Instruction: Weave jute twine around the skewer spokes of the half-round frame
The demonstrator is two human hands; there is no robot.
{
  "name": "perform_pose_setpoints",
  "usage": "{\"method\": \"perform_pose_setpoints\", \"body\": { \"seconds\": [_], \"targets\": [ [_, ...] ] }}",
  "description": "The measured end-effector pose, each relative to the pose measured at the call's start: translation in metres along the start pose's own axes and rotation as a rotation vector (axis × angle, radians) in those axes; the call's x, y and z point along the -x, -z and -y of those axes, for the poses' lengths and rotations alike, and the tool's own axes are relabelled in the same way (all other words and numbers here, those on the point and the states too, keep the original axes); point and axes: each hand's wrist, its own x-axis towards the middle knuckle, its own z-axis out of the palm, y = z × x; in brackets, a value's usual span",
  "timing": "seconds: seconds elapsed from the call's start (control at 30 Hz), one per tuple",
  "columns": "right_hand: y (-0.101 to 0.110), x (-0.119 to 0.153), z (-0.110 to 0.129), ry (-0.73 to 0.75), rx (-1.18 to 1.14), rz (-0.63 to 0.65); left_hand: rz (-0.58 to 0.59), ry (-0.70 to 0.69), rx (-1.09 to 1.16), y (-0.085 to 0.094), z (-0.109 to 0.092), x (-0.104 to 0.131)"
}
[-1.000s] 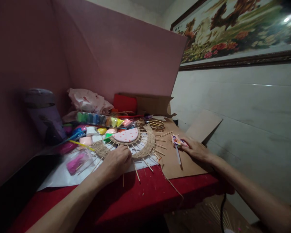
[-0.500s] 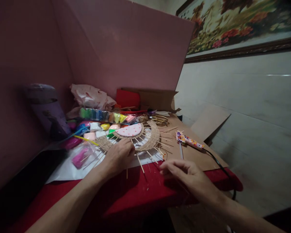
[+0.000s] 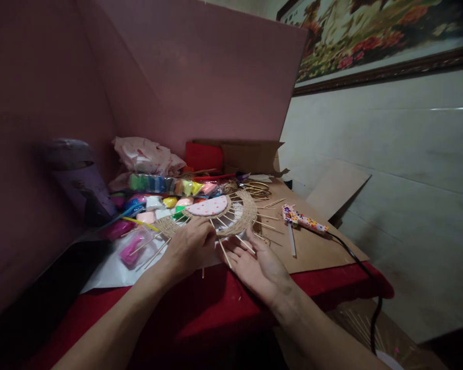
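Note:
A woven twine piece [image 3: 248, 213] with thin sticks fanning outward lies at the middle of the table. Its centre is a half-round pad [image 3: 208, 206] of white cloth with pink dots. My left hand [image 3: 193, 244] is closed at the lower left of the weave, below the pad; its fingertips and what they pinch are hidden. Palm up, my right hand [image 3: 256, 267] is open at the lower right edge, its fingers reaching beneath the sticks and its thumb beside the twine ring.
A flowered glue gun [image 3: 304, 222] with a black cord rests on brown cardboard [image 3: 316, 257] at right. Coloured clay packets [image 3: 154, 184] and a pink dotted cloth [image 3: 148, 155] lie behind. A purple bottle [image 3: 81, 185] stands left. Red cloth [image 3: 200, 313] covers the front edge.
My right hand has moved left and forward from the table's front, turned palm up and come under the sticks. My left hand stays at the weave. The view has shifted slightly.

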Motion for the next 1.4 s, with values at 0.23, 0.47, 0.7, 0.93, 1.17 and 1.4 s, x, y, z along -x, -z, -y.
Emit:
{"method": "perform_pose_setpoints", "body": {
  "seconds": [0.23, 0.47, 0.7, 0.93, 1.17, 1.4],
  "targets": [
    [-0.001, -0.006, -0.002, 0.021, -0.003, 0.075, 0.033, -0.089, -0.039, 0.003, -0.003, 0.002],
    [0.005, -0.007, -0.001, -0.033, 0.063, 0.134, 0.087, -0.120, -0.058, 0.007, -0.008, 0.002],
    [0.010, -0.009, 0.000, -0.049, 0.027, 0.177, 0.168, -0.175, -0.064, 0.014, -0.011, 0.004],
    [0.008, -0.007, 0.000, -0.039, 0.007, 0.200, 0.141, -0.234, -0.015, 0.021, -0.014, 0.003],
    [0.008, -0.006, 0.000, -0.024, 0.053, 0.228, 0.148, -0.238, -0.022, 0.022, -0.012, 0.005],
    [0.008, -0.005, 0.001, -0.019, 0.064, 0.243, 0.146, -0.217, -0.058, 0.023, -0.016, 0.004]
  ]
}}
